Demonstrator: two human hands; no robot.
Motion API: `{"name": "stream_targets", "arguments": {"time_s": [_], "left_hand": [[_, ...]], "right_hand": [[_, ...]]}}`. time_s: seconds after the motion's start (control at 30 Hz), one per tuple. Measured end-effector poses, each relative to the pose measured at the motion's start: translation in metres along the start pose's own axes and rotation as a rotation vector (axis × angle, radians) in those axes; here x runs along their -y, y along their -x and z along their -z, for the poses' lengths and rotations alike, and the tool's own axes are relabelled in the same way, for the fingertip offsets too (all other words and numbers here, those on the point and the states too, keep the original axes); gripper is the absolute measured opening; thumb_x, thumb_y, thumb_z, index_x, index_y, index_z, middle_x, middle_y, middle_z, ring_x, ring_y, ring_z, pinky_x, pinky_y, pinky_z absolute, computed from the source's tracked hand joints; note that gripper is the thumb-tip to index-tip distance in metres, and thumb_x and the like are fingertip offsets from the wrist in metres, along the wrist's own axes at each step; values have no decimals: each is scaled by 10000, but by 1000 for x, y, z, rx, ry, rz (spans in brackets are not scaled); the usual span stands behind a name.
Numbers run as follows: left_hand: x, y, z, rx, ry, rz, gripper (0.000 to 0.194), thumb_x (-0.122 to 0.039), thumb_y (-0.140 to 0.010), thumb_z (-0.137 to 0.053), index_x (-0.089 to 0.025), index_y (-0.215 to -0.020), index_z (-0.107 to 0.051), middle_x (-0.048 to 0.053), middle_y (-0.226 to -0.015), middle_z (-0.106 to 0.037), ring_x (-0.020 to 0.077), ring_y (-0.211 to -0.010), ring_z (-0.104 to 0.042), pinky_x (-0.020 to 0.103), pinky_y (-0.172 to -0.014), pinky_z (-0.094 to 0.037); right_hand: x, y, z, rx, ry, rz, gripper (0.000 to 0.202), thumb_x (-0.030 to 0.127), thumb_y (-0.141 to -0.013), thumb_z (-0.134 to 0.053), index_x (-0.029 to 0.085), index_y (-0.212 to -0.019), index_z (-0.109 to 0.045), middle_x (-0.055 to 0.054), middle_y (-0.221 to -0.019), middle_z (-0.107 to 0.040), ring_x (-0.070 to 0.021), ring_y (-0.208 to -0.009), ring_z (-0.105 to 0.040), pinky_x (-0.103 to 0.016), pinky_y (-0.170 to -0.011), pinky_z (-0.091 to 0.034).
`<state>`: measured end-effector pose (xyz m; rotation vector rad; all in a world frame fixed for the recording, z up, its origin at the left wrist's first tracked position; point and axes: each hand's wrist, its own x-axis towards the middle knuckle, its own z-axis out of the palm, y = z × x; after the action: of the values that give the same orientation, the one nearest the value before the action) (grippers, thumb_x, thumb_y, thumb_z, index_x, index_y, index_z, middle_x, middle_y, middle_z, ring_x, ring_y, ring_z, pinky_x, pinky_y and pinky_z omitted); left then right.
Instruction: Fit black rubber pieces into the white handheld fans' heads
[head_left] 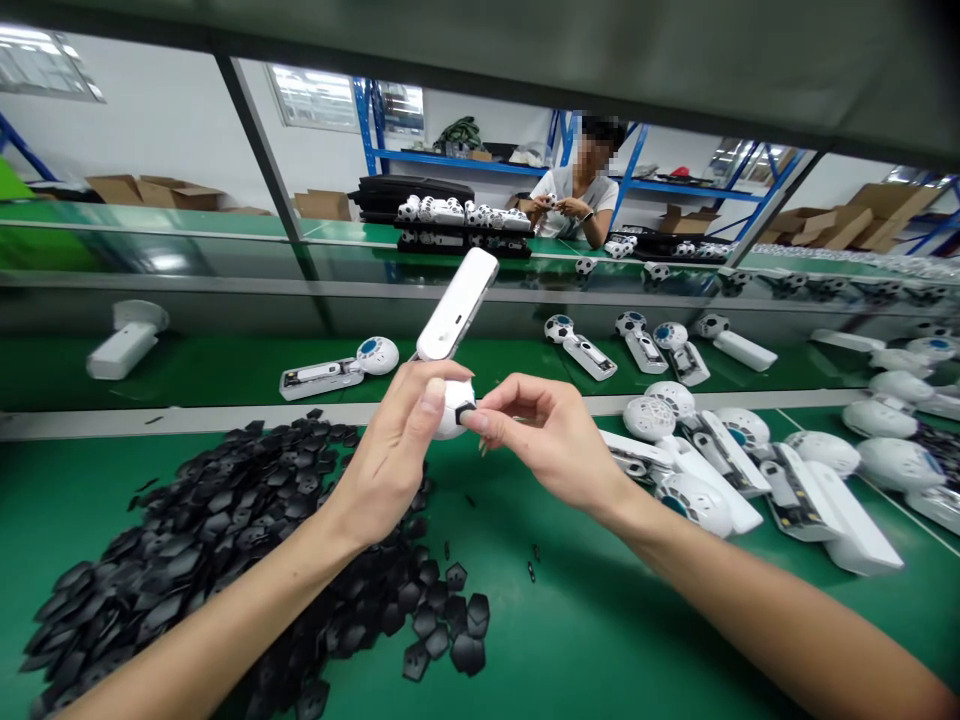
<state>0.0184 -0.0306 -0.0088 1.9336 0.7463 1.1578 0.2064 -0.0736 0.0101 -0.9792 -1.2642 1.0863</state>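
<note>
In the middle of the head view my left hand (397, 450) grips a white plastic device (459, 305), its fingers and thumb around the rounded, ball-like head. The device's long flat handle points up and slightly right. My right hand (551, 435) pinches a small black pentagon piece (465, 410) between thumb and forefinger, against the side of the white head. Whether the piece sits fully in the head cannot be made out. Below my left forearm spreads a large pile of black pentagon pieces (202, 530) on the green work surface (570, 640).
More white devices (720, 450) are heaped at the right. Several others, one of them a half-open device (322, 378), lie on the green belt (225, 360) behind a pale rail (82, 425). Across the line a person (577, 190) works near stacked trays (465, 225). Blue shelving and cardboard boxes (154, 192) stand behind.
</note>
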Motion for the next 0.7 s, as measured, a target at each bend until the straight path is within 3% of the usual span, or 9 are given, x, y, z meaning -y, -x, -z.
{"name": "stream_targets", "arguments": {"time_s": [0.2,0.33,0.5,0.57,0.7], "left_hand": [[-1,-3,-4,-97,-69,-48,224,-390,-951,-786,-271,-1126,-714,2,-1065,-671,131,-761,-612,233,-615,-478],[-4,-5,-3,-148,-61,-76,171,-343,-935,-781,-247,-1064,-721,-9,-924,-699,134,-706,-609,229,-598,-487],[-2,-13,1,-223,14,-52,161,-344,-921,-794,-232,-1020,-733,11,-942,-711,141,-726,-603,233,-609,-494],[1,-17,3,-213,173,26,197,-362,-908,-818,-233,-1036,-741,21,-956,-704,147,-758,-608,227,-622,-515],[4,-22,6,-188,465,188,312,-375,-818,-901,-227,-1057,-765,55,-986,-716,189,-834,-644,248,-620,-566]], "right_hand": [[-1,11,-5,26,63,25,151,306,-862,-902,185,-863,-813,-15,-824,-795,-159,-781,-735,-261,-743,-591],[9,11,0,127,81,73,114,251,-971,-759,192,-996,-853,-25,-923,-838,-160,-833,-794,-266,-804,-637],[24,7,13,70,140,84,138,280,-972,-787,161,-1030,-826,-20,-858,-837,-143,-691,-779,-247,-700,-634],[24,8,16,141,237,-12,159,305,-991,-767,160,-945,-812,-13,-782,-816,-143,-638,-756,-246,-652,-608],[14,16,9,430,626,-185,174,243,-1017,-721,179,-889,-820,-1,-737,-805,-159,-633,-745,-269,-632,-518]]}}
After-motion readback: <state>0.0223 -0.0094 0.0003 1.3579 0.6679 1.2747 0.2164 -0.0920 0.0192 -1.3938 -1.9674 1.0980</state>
